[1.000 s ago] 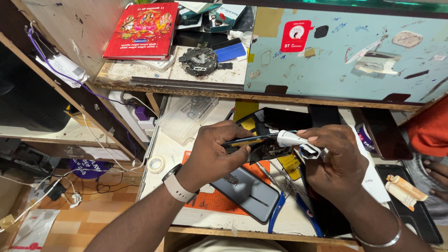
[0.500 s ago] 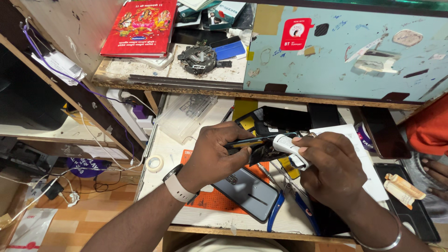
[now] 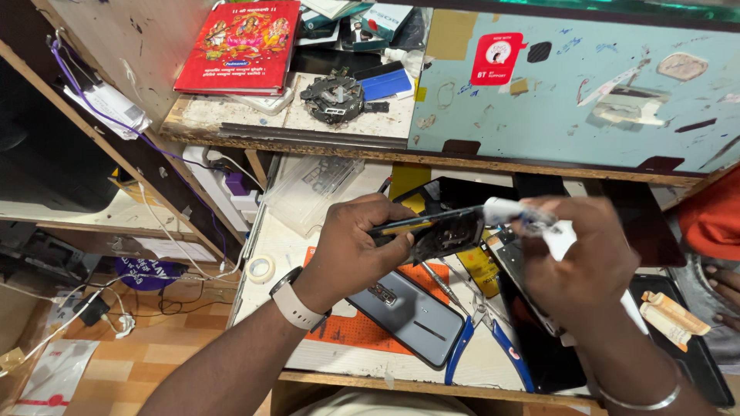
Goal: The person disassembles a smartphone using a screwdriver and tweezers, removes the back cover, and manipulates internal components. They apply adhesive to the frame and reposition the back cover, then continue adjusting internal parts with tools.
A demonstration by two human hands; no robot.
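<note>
A pale blue panel point(image 3: 586, 100) closes the far right edge above the worktop point(image 3: 362, 358), and a red rectangular sticker point(image 3: 496, 58) sits near its upper left corner, with torn tape scraps and a brown patch further right; on the shelf point(image 3: 231, 123) at the far left lies a red book point(image 3: 239, 46) with a pictured cover, a small blue box point(image 3: 387, 82) beside a round black part point(image 3: 333, 96); an orange mat point(image 3: 362, 327) lies toward the near edge under a grey phone back point(image 3: 408, 316), blue-handled pliers point(image 3: 493, 343) just right of it; a roll of tape point(image 3: 260, 269) rests near the left edge. The left hand point(image 3: 356, 246), grip pressed together, pinches a dark phone frame point(image 3: 447, 231) above the middle of the worktop; the right hand point(image 3: 578, 258) is closed on a white-tipped tool point(image 3: 505, 209) laid against that frame. Since the earlier frame both hands have risen slightly toward the far edge; the tool tip has swung left over the frame.
</note>
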